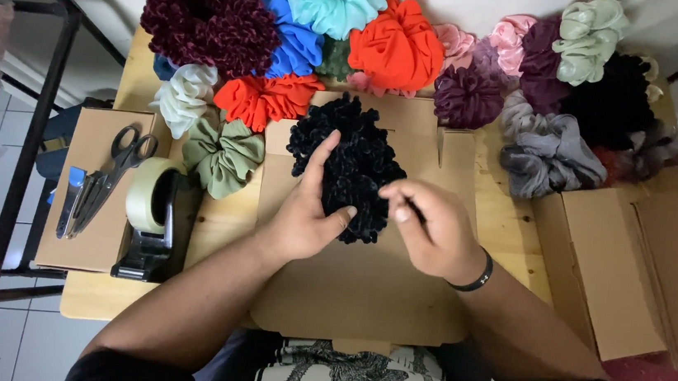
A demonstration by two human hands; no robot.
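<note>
Left hand (303, 216) fingers spread on a black scrunchie (350, 163), right hand (431, 228) fingers pinching its edge, flat cardboard sheet (363, 288) beneath, colourful scrunchies (394, 47) behind, tape dispenser (150, 218) on the surface (509, 232)

A flat brown cardboard mailer (363, 284) lay centre on the worktop (510, 223); an open brown carton (646, 270) stood at its right.

I see through one camera on the person's head. It looks almost straight down, from close above, at the worktop (510, 223). The far edge is at the top, and the person's chest is at the bottom.
</note>
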